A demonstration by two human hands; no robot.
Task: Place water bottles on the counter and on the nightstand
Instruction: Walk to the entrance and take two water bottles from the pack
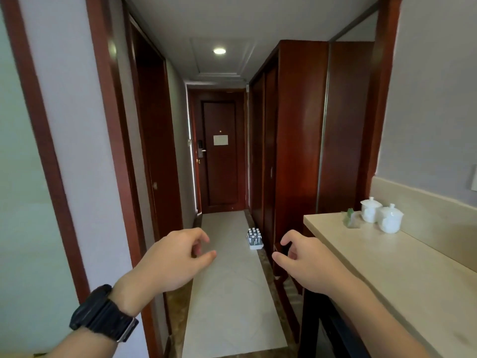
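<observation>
So both your hands are up in front of you with nothing in them. Your left hand (178, 257) has fingers loosely curled, thumb and fingertips apart, black watch (103, 313) on that wrist. Your right hand (307, 262) is curled the same way, thumb apart from the fingers, gripping nothing, hovering just beside the near-left edge of the beige counter (387, 267).

Water bottles: a pack of water bottles (254, 238) sits on the pale hallway floor (232, 293), down the corridor, against the base of the dark red wardrobe (296, 138) on the right. Well apart from both hands. White caps visible; looks plastic-wrapped, but too small to be sure.

On the counter, far end: two white lidded cups (382, 214) side by side, with a small clear item with green (350, 218) just left of them.

Closed wooden door (219, 156) at the corridor's end, ceiling light (219, 50) on.
</observation>
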